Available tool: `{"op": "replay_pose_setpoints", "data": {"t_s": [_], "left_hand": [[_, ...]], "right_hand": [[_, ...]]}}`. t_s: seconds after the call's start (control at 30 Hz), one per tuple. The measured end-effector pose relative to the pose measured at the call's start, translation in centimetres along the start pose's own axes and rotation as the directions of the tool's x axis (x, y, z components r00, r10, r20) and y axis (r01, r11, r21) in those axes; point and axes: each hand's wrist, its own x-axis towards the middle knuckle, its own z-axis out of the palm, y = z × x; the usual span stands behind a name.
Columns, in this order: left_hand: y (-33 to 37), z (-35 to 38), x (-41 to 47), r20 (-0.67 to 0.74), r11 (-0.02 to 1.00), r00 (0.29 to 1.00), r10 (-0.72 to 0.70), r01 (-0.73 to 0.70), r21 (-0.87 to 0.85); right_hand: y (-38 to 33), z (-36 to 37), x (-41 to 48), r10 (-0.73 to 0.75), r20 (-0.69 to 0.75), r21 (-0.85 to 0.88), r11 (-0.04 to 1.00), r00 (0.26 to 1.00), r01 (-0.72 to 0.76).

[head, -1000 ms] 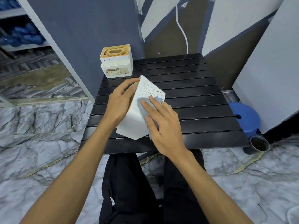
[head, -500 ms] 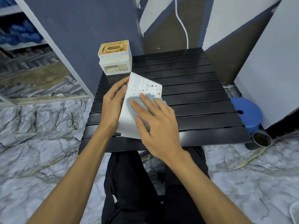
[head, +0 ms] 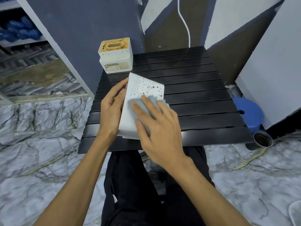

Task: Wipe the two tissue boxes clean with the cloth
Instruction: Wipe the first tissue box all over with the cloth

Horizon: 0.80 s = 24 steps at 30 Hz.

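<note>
A grey-veined marble floor point(head: 32, 144) fills the lower part of the view, from 3 o'clock round to 9 o'clock. On it stands a black slatted desk point(head: 195, 98), with the person's black-trousered legs reaching under its 6 o'clock edge. A blue stool point(head: 247, 111) stands on the floor just off the desk's 3 o'clock side.

The near tissue box point(head: 140, 88) is white and sits tilted at the desk's 7 o'clock part, its lower end down by the front slats. Its broad face is turned up and speckled with brown spots toward the 12 o'clock end. The far tissue box point(head: 116, 57) stands upright at the desk's 11 o'clock corner, well apart from the near one, with a stained brownish top and a worn label on its front.

The left hand point(head: 110, 110) grips the near tissue box along its 9 o'clock side, fingers wrapped round the edge. The right hand point(head: 159, 128) lies flat with straight fingers, pressing the cloth point(head: 138, 105) against the box's face. The cloth is pale blue and mostly hidden under the fingers.

A small dark cup point(head: 263, 139), possibly a tin, stands on the floor at the stool's 5 o'clock.
</note>
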Motion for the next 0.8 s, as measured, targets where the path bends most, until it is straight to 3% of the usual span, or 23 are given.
{"op": "replay_pose_setpoints", "data": {"t_s": [0.2, 0.4, 0.63, 0.8], "left_hand": [[0.6, 0.8, -0.4, 0.024, 0.999, 0.999, 0.021, -0.022, 0.024], [0.3, 0.3, -0.7, 0.042, 0.999, 0.998, 0.041, -0.043, 0.025], [0.5, 0.6, -1.2, 0.020, 0.998, 0.999, 0.048, -0.049, 0.036], [0.5, 0.6, -1.1, 0.031, 0.999, 0.999, 0.045, -0.045, 0.022]], "right_hand": [[2.4, 0.0, 0.3, 0.173, -0.039, 0.087, 0.982, 0.984, -0.169], [0.1, 0.0, -2.2, -0.022, -0.025, 0.027, 0.999, 0.999, 0.023], [2.2, -0.2, 0.1, 0.119, -0.044, 0.040, 0.992, 0.992, -0.118], [-0.2, -0.1, -2.3, -0.035, -0.031, 0.037, 0.999, 0.999, 0.036]]}}
